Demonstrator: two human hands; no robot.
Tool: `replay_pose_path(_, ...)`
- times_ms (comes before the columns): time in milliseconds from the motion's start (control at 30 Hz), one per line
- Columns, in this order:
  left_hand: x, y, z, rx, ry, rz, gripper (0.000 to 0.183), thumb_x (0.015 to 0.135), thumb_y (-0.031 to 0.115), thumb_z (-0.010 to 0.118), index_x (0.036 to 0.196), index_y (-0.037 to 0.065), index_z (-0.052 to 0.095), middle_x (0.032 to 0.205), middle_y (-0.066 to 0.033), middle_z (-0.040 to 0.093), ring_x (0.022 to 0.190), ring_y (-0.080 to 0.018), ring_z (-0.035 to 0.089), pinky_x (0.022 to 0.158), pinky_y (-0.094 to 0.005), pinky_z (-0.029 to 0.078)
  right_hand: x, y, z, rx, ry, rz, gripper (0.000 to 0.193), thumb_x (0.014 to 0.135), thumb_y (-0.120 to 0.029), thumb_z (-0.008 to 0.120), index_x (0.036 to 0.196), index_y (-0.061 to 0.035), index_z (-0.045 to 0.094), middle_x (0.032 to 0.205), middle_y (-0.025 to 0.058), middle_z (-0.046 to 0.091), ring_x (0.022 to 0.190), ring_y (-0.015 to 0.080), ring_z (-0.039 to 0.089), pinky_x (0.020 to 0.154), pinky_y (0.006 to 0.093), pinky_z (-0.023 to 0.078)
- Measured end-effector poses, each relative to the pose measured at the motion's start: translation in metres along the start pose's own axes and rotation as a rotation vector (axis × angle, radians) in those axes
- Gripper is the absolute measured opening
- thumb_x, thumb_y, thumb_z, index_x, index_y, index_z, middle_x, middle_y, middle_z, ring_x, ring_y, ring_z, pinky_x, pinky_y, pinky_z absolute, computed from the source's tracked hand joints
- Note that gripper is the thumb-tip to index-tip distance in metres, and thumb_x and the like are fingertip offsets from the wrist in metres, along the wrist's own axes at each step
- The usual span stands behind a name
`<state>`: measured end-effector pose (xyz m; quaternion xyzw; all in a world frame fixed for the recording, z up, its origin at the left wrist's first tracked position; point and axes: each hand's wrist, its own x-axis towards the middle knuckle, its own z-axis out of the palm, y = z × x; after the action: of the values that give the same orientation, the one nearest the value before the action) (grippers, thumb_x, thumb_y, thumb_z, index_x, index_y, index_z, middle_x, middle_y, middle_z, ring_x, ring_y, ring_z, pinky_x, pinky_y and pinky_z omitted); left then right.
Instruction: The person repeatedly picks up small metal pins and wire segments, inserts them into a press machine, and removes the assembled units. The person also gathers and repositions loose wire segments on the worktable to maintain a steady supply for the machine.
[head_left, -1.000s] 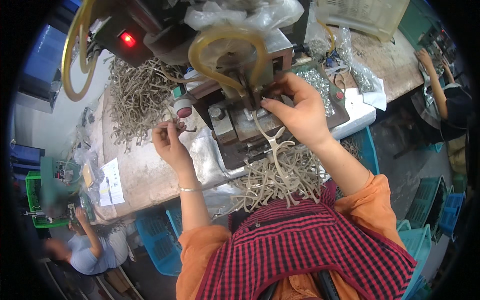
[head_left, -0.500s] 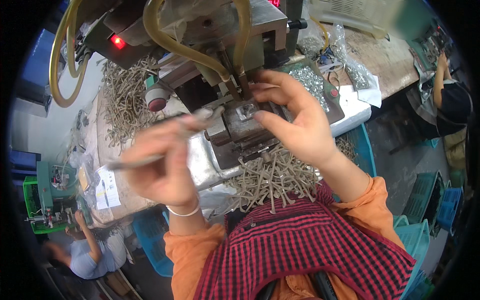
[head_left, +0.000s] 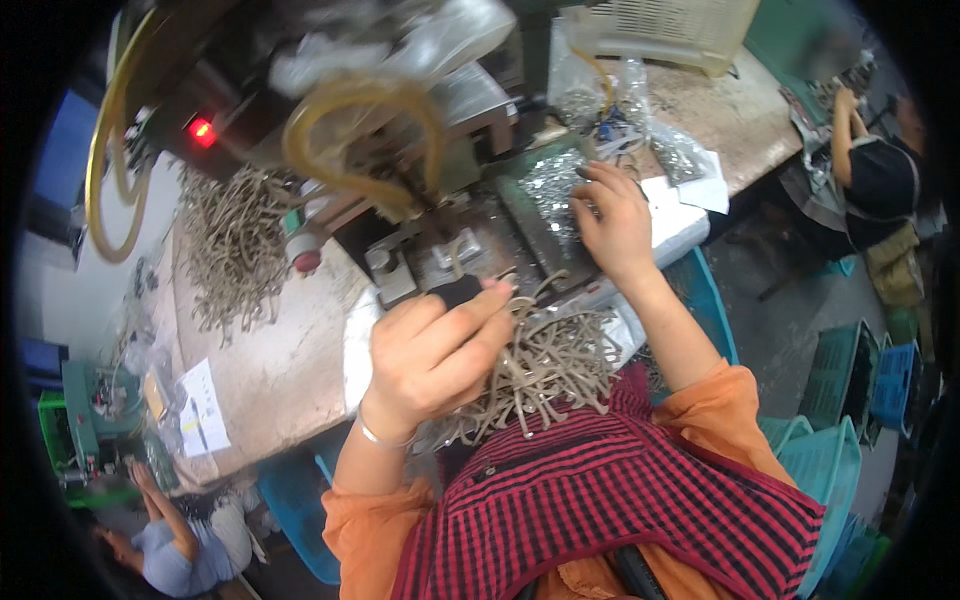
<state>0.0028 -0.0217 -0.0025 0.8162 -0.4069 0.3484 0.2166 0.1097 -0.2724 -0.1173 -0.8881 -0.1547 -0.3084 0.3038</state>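
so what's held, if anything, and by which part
The left hand seems to pinch a grey metal piece near its forked end; right hand, cannot tell.

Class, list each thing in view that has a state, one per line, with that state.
Left hand: closed, apparently around a metal piece
Right hand: thumb and fingers apart, at the parts tray
Parts tray: holding small shiny pieces
Indicator light: lit red
Metal heap at left: tangled
Paper sheet: lying flat
Yellow tube: looped
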Motion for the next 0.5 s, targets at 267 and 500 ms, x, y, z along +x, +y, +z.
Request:
replay_pose_path(267, 0.022, 0.051, -0.05, -0.132, -0.083, -0.296, 0.02, 0.076, -0.005, 0.071, 0.094, 0.004, 0.071, 0.11, -0.0178, 0.074, 0.09, -0.0263, 0.071, 0.068, -0.0328, 0.049, -0.007, 0.002, 0.002, -0.129, 0.0, -0.076, 0.011, 0.076, -0.01, 0.073, 0.084, -0.004, 0.071, 0.116, 0.0131, 0.07, 0.12, 0.032, 0.062, 0.088, 0.042, 0.056)
replay_pose_path(500, 0.018, 0.053, -0.045, -0.104, -0.134, -0.088, 0.018, 0.085, 0.002, 0.063, 0.103, 0.001, 0.066, 0.11, -0.018, 0.07, 0.092, -0.0259, 0.068, 0.074, -0.0351, 0.05, 0.003, -0.005, 0.007, 0.123, 0.107, 0.059, 0.01, 0.081, -0.007, 0.071, 0.09, -0.0051, 0.076, 0.096, 0.0106, 0.074, 0.097, 0.03, 0.069, 0.085, 0.0404, 0.055)
